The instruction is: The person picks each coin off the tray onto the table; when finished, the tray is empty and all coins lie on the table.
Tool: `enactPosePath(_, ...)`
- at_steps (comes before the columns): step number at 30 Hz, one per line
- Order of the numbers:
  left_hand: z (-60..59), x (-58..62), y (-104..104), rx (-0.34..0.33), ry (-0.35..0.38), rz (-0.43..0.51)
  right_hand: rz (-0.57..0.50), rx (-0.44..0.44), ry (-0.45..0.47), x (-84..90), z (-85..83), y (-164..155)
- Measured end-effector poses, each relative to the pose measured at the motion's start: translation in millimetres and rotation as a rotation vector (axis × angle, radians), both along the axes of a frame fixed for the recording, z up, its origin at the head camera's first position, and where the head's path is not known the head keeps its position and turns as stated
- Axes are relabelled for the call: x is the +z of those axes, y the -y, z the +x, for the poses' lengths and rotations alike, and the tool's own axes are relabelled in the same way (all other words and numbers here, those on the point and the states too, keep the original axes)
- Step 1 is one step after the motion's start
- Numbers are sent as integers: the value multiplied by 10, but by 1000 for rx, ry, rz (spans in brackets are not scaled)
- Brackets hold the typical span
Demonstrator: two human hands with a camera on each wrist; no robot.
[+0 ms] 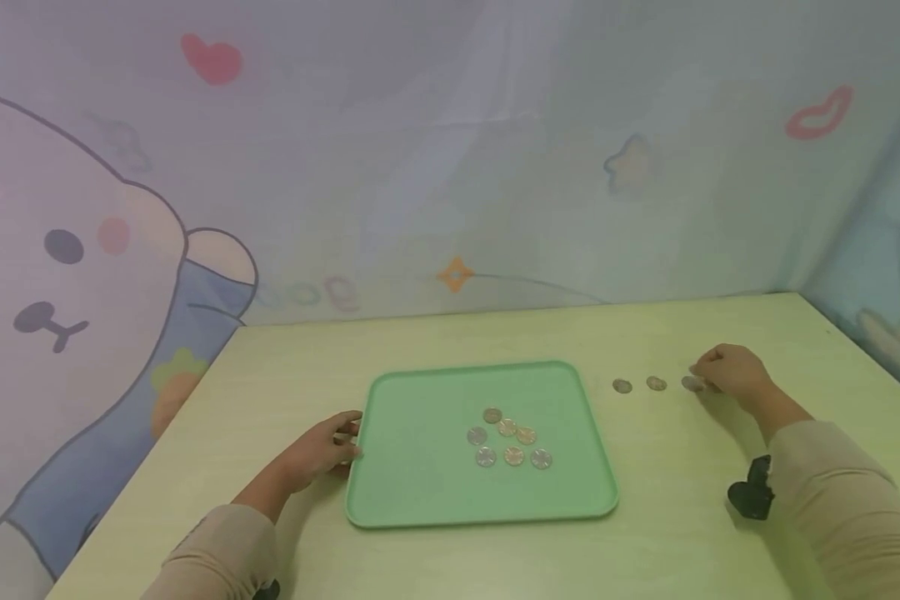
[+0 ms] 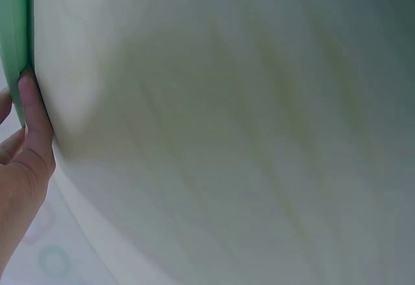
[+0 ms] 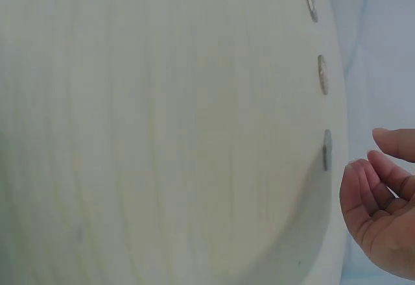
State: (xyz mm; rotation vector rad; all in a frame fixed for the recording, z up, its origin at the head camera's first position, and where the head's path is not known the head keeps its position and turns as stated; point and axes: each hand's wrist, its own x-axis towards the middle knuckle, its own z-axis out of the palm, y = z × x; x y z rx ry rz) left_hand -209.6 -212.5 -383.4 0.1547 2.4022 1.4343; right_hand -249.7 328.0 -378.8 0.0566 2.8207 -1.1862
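Several round coins (image 1: 513,456), some silvery and some more golden, lie loosely grouped on a light green tray (image 1: 412,467). My left hand (image 1: 318,450) touches the tray's left edge with relaxed fingers; in the left wrist view its fingers (image 2: 37,113) lie against the green rim. To the right of the tray, three coins sit in a row on the table: a left coin (image 1: 622,386), a middle coin (image 1: 656,383) and a right coin (image 1: 692,383). Beside the right coin is my right hand (image 1: 735,373), its fingers loosely bent, thumb apart from them, no coin visible between them.
The pale yellow-green table (image 1: 682,533) reaches back to a printed cloth (image 1: 420,167) with a cartoon bear at the left. A black wrist device (image 1: 753,492) shows at my right sleeve. Another dark piece (image 1: 267,591) shows below the left sleeve.
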Motion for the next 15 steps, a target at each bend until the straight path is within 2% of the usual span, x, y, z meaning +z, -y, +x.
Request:
enactPosePath(9, 12, 29, 26, -14, 2, 21, -128, 69, -21, 154, 8, 253)
enactPosePath(15, 10, 30, 11, 2, 4, 3, -186, 128, -9, 233, 32, 463)
